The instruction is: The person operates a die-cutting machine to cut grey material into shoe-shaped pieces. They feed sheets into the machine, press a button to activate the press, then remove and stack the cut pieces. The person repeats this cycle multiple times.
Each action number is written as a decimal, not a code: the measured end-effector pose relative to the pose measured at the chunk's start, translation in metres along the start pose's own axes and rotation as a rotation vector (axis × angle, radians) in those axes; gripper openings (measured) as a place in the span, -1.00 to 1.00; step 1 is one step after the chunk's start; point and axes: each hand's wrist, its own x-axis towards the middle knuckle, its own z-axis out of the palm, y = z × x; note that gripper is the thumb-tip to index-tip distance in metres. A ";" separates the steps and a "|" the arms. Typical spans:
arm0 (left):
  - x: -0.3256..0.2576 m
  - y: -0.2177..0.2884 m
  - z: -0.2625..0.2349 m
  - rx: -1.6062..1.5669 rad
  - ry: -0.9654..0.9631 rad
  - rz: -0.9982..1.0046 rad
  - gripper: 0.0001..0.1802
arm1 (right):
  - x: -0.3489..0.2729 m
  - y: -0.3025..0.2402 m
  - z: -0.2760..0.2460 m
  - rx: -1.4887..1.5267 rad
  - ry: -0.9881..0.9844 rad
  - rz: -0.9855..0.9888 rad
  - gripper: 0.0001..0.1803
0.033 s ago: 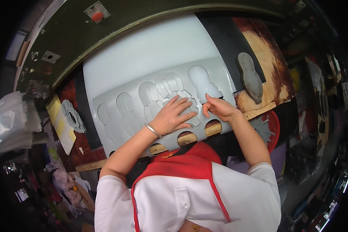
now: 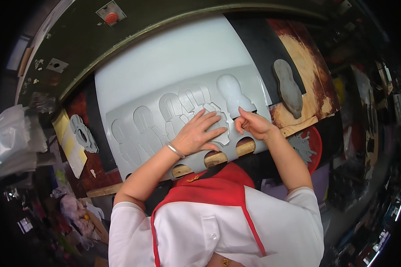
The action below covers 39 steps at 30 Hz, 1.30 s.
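A grey sheet (image 2: 158, 97) lies in front of me, cut through with several insole-like shapes. My left hand (image 2: 198, 132) rests on it with fingers spread, pressing loose grey cut pieces (image 2: 222, 139) flat. To its right, my right hand (image 2: 253, 124) has its fingers curled in, near the lower end of a sole-shaped opening (image 2: 230, 91) where a pale surface shows. Anything between those fingers is hidden. Scalloped cut-outs run along the sheet's near edge, by my red apron.
A sole-shaped cutting die (image 2: 288, 86) stands on the worn board at right. A red basin (image 2: 314, 149) holds grey scraps. Stacked grey cut pieces (image 2: 83, 133) lie at left near yellow paper (image 2: 71, 140). A dark green machine beam (image 2: 133, 26) with a red button (image 2: 111, 18) spans the far side.
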 end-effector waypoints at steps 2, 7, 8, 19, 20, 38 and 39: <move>-0.005 -0.003 0.007 -0.019 0.043 0.006 -0.47 | -0.004 0.009 0.000 0.143 -0.045 -0.052 -0.26; 0.004 -0.013 -0.006 -0.301 0.208 -0.219 -0.62 | -0.013 0.009 0.020 -0.011 0.129 -0.162 -0.34; 0.007 -0.012 -0.012 -0.428 0.287 -0.477 -0.63 | -0.017 0.005 0.025 -0.216 0.200 -0.171 -0.41; -0.014 -0.068 -0.194 -0.176 1.174 -0.293 -0.84 | -0.016 0.009 0.101 -0.817 0.423 -0.436 -0.82; -0.021 -0.059 -0.179 0.184 0.950 -0.234 -0.76 | -0.004 0.012 0.101 -0.699 0.312 -0.273 -0.70; -0.074 -0.020 -0.017 -0.363 0.509 -0.272 -0.68 | 0.033 0.019 0.103 0.119 -0.028 -0.117 -0.28; -0.069 -0.021 -0.024 -0.432 0.522 -0.771 -0.78 | 0.030 0.019 0.106 0.016 0.000 -0.144 -0.30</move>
